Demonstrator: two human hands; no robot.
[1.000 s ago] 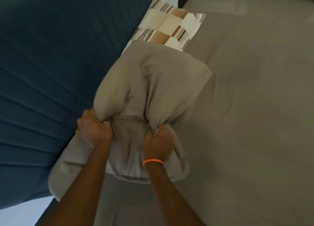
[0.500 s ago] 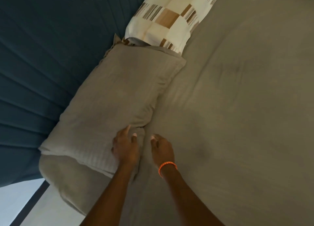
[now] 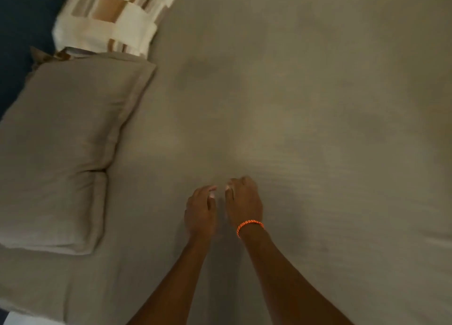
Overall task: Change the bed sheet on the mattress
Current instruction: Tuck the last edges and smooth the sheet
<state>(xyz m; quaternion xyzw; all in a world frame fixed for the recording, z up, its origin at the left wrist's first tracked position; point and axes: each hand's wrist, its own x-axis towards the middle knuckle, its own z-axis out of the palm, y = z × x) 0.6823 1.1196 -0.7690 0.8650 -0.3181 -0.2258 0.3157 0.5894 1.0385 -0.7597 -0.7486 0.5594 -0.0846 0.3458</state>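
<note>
A grey-beige bed sheet (image 3: 305, 104) covers the mattress and fills most of the view. My left hand (image 3: 200, 211) and my right hand (image 3: 243, 202), with an orange band on its wrist, hover side by side low over the sheet near the middle bottom. Both hold nothing and their fingers are loosely curled. A grey pillow (image 3: 66, 148) in matching cloth lies flat at the left, well apart from both hands.
A checked cream and brown pillow (image 3: 115, 16) lies beyond the grey pillow at the top left. A dark blue headboard (image 3: 17, 31) runs along the left edge. The mattress's near left corner shows at the bottom left.
Both hands let go of the grey pillow, which now lies flat by the headboard. They moved right, away from it, onto the open sheet. The view swung right too.
</note>
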